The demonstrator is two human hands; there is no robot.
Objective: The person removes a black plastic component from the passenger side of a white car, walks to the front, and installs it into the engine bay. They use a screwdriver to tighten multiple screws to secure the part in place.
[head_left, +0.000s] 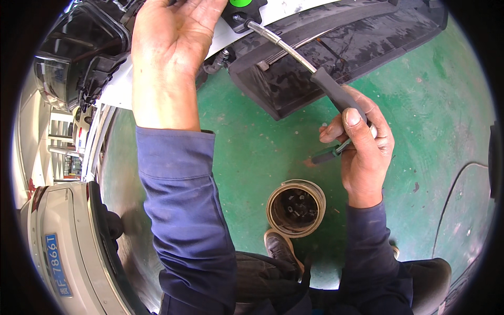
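My right hand [364, 145] grips the dark handle of a nut driver or socket driver [293, 51]. Its metal shaft runs up to the left, and its tip is at a small bolt on a black plastic part [246, 17] with a green round sticker. A second tool with a dark and green handle [325, 155] shows below the fingers of the same hand; its other end is hidden. My left hand [175, 39] is palm up beside the black part, fingers cut off by the upper edge, so whether it holds something cannot be told. White body panel [122, 84] lies beneath that wrist.
A tub with small metal fasteners [296, 208] stands on the green floor by my shoe [279, 246]. A black headlamp unit [82, 51] is at upper left, a dark molded panel [295, 82] at upper right. A parked car [75, 236] stands lower left; a cable [445, 208] lies right.
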